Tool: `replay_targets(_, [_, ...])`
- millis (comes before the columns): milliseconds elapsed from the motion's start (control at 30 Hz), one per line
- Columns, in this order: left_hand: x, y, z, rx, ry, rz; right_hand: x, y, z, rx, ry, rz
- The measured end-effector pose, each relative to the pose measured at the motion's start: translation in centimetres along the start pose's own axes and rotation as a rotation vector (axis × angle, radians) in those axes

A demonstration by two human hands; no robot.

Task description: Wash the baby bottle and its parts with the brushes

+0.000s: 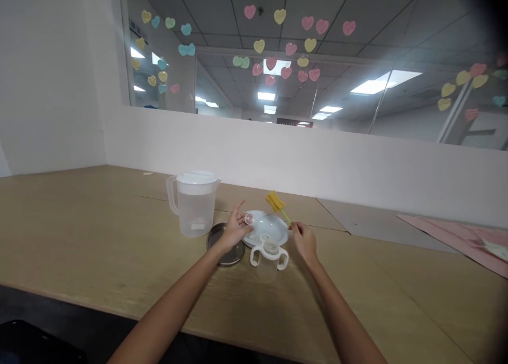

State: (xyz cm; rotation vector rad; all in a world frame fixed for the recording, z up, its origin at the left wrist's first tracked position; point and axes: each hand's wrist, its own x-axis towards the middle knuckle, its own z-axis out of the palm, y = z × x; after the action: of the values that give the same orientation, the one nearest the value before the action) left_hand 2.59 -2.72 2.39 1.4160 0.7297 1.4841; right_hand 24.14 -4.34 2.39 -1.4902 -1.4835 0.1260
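Right hand [305, 241] is pinching the sponge brush [277, 201] by its handle, at the white bowl's [278, 231] right — presumably keeping the yellow head free — while left hand [235, 229], at the bowl's left rim, is pinching a small clear piece [248, 219], seemingly leaving its face uncovered.

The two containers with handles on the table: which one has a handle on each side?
The small cup before the white bowl: it has two handles on opposite sides, while the taller pitcher shows only one.
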Motion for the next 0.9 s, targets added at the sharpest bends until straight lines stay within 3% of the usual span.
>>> replay_targets(267, [-0.1,0.6,0.0,-0.169,0.12,-0.07,-1.0,-1.1,-0.1,-0.356,-0.088,-0.21])
replay_targets(400, [-0.1,0.7,0.1,-0.103,0.135,-0.073,-1.2,-1.3,-0.1,-0.386,-0.05,-0.228])
replay_targets(567, [0.3,-0.1,0.1,0.025,0.181,0.064,-1.3,-1.2,0.1,-0.421,-0.04,-0.281])
replay_targets(700, [0.7,-0.8,-0.3,0.057,0.154,0.117,-1.2,-1.2,0.2,-0.444,-0.027,-0.306])
replay_targets(900, [0.5,-0.7,-0.4,0.019,0.154,0.092,-1.2,-1.3,-0.1,-0.428,0.033,-0.27])
